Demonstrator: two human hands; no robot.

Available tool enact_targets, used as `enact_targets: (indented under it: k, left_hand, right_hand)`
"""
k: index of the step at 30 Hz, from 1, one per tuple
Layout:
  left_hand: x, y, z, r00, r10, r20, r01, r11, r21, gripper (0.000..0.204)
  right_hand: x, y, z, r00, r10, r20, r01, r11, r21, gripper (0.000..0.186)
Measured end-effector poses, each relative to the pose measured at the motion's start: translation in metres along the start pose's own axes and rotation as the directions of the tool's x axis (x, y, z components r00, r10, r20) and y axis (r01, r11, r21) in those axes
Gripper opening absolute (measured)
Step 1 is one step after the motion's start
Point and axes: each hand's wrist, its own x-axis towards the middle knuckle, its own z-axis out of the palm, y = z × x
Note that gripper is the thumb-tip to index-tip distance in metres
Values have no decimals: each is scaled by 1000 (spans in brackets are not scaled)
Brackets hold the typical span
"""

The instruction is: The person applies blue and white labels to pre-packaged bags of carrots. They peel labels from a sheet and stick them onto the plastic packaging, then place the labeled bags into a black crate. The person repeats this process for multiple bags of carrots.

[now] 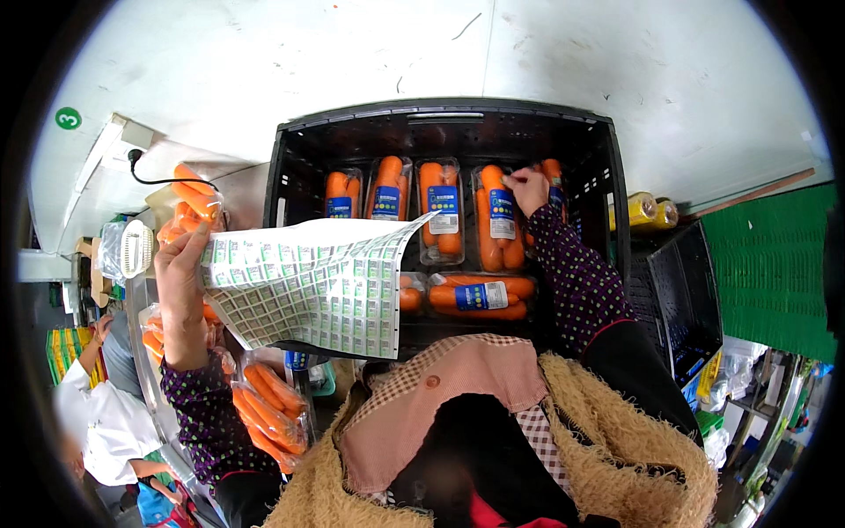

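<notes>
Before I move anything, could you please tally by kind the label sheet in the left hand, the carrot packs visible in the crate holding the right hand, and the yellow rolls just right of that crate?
Label sheet: 1
Carrot packs: 7 visible, 1 mostly covered; the sheet may hide more
Yellow rolls: 2
Total: 10 visible

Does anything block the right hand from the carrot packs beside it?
Nothing visible. The sticker sheet, held by the left hand, covers the near left of the crate, away from the right hand and those packs.
</notes>
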Motion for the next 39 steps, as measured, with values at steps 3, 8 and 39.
enact_targets:
  k: [3,8,39]
  left_hand:
    - [4,0,9,999,46,-16,-45,998,39,24]
    - [13,0,7,999,53,2,-53,998,-22,25]
    - [-94,70,-131,973,186,-134,-174,980,99,28]
  right_hand:
    - [-3,-23,-21,983,-100,156,142,947,-289,29]
    - [-47,-200,-57,731,-556,396,310,787,534,19]
    - [-14,-82,56,905,118,409,-337,786,519,11]
